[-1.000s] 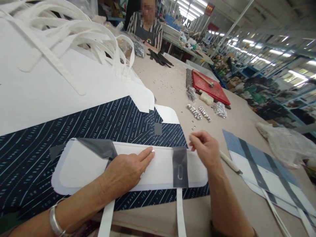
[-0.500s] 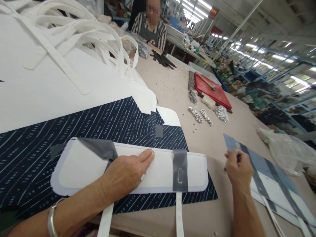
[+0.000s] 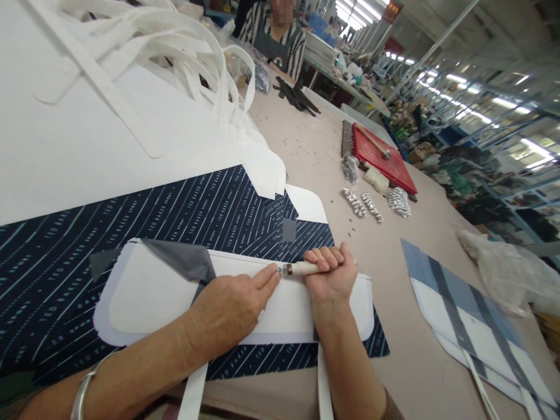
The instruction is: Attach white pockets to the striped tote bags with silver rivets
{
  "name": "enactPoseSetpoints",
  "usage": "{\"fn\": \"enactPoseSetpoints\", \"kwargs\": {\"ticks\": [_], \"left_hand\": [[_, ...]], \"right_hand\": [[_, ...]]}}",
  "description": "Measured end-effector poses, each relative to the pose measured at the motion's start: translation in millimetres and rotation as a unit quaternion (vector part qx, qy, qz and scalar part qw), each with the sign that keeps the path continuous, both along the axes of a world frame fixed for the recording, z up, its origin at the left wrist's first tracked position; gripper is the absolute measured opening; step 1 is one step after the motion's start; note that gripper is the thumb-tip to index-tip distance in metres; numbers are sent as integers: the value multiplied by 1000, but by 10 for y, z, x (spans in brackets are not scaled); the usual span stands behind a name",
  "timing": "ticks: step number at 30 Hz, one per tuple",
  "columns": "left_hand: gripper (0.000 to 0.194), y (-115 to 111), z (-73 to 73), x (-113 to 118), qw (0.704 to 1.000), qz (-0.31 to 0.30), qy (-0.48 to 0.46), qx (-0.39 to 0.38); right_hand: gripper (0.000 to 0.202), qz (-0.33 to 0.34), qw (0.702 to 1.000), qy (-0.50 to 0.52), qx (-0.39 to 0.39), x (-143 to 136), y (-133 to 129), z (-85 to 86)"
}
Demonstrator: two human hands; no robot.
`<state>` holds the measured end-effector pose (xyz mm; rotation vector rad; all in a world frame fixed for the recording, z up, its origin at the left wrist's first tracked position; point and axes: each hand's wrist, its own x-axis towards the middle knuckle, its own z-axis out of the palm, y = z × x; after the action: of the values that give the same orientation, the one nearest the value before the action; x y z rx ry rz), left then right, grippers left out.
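The right hand conceals part of the tool; the left hand masks part of the white panel. The metal piece at its fingertips is too small to identify. The lower frame edge truncates two white straps and the bracelet. Background shelving is blurred.

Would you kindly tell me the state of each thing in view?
White-handled tool: held, tip beside the left hand's fingertips.
Right hand: closed around that tool.
White panel: lying on the navy fabric.
Left hand: resting on the panel.
Navy printed fabric: spread out, partly covered.
White straps: heaped loosely.
Hammer: lying on the red board.
Clear plastic bag: crumpled.
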<state>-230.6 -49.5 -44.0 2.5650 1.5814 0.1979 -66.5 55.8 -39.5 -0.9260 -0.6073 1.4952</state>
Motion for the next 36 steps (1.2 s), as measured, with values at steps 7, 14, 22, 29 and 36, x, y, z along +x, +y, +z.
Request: {"fn": "enactPoseSetpoints", "kwargs": {"ticks": [7,14,22,29,36], "left_hand": [[50,17,-42,-5,1000,-4,-21,-10],[52,5,-62,-17,999,-14,-31,-23],[54,17,-10,-28,999,-10,-37,-14],[57,8,11,-26,999,-1,-32,-15],[56,8,-34,-23,999,-1,-38,-10]], "right_hand": [[59,16,1000,-11,20,-24,4,-37],[54,2,999,-29,33,-71,7,-44],[44,75,990,15,121,-272,-111,124],[47,57,994,29,90,-126,-32,65],[48,74,991,-18,111,-174,-25,60]]}}
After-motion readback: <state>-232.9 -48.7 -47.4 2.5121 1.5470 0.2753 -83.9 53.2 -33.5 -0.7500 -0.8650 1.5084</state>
